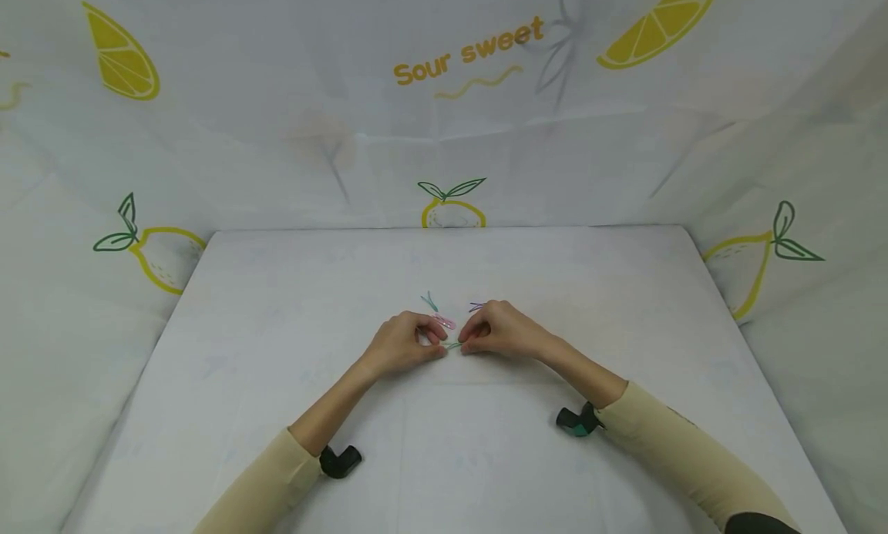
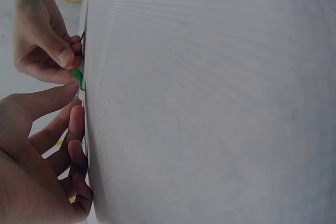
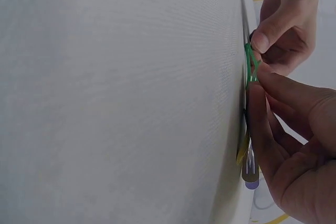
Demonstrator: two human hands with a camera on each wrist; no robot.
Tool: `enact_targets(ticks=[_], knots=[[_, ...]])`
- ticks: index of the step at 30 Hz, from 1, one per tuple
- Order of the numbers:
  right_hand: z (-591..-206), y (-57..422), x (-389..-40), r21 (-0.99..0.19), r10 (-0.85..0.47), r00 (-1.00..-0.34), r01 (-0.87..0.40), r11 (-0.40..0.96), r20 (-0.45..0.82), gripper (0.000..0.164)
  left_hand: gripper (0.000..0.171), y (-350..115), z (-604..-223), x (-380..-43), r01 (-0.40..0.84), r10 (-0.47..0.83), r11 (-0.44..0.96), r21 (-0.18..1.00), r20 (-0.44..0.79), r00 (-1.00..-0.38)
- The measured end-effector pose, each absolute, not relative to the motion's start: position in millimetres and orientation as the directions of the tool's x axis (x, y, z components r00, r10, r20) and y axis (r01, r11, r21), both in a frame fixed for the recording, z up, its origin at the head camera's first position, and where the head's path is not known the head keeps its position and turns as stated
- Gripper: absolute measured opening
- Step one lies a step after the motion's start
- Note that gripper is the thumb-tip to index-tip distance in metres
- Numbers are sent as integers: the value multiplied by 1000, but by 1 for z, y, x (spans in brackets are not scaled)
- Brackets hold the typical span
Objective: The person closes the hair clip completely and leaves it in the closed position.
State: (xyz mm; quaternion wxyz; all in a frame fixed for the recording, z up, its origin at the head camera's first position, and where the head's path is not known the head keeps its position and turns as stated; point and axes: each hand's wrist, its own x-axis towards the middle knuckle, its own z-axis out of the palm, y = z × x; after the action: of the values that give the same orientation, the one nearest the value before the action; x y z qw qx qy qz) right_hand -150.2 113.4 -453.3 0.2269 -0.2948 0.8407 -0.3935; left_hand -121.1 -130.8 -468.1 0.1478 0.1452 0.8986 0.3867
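Observation:
A small green hair clip (image 1: pixel 454 345) stretches between both hands, low over the white table, its two thin arms spread in a narrow V. My left hand (image 1: pixel 405 341) pinches one end of it between thumb and index finger. At the opposite end, my right hand (image 1: pixel 506 330) grips it with thumb and fingertips. In the right wrist view the green clip (image 3: pixel 252 64) runs between the two sets of fingertips. Just beyond the hands lie a pink clip (image 1: pixel 445 320), a teal clip (image 1: pixel 430 301) spread in a V, and a purple clip (image 1: pixel 475 307) partly hidden by my right hand.
The white tabletop (image 1: pixel 277 287) is enclosed by white cloth walls (image 1: pixel 277 172) with lemon prints. Black wrist devices (image 1: pixel 340 462) sit under both forearms, close to the table surface. In the right wrist view, a yellow piece (image 3: pixel 243 149) shows beside the purple-tipped clip (image 3: pixel 252 184).

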Motion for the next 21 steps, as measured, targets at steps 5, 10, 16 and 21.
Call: enact_targets(ticks=[5, 10, 16, 21], knots=[[-454, 113, -151, -809, -675, -717, -284, 514, -177, 13, 13, -130, -468, -120, 155, 376, 675, 721, -155, -914], [-456, 113, -154, -822, -667, -716, -241, 516, -209, 13, 14, -130, -468, -120, 164, 382, 676, 719, -152, -912], [-456, 112, -155, -820, -665, -716, -241, 519, -210, 12, 16, -132, -468, -122, 167, 395, 666, 727, -154, -906], [-454, 111, -154, -815, -654, -725, -233, 531, -219, 10, 16, -133, -467, -122, 161, 396, 662, 732, -160, -904]])
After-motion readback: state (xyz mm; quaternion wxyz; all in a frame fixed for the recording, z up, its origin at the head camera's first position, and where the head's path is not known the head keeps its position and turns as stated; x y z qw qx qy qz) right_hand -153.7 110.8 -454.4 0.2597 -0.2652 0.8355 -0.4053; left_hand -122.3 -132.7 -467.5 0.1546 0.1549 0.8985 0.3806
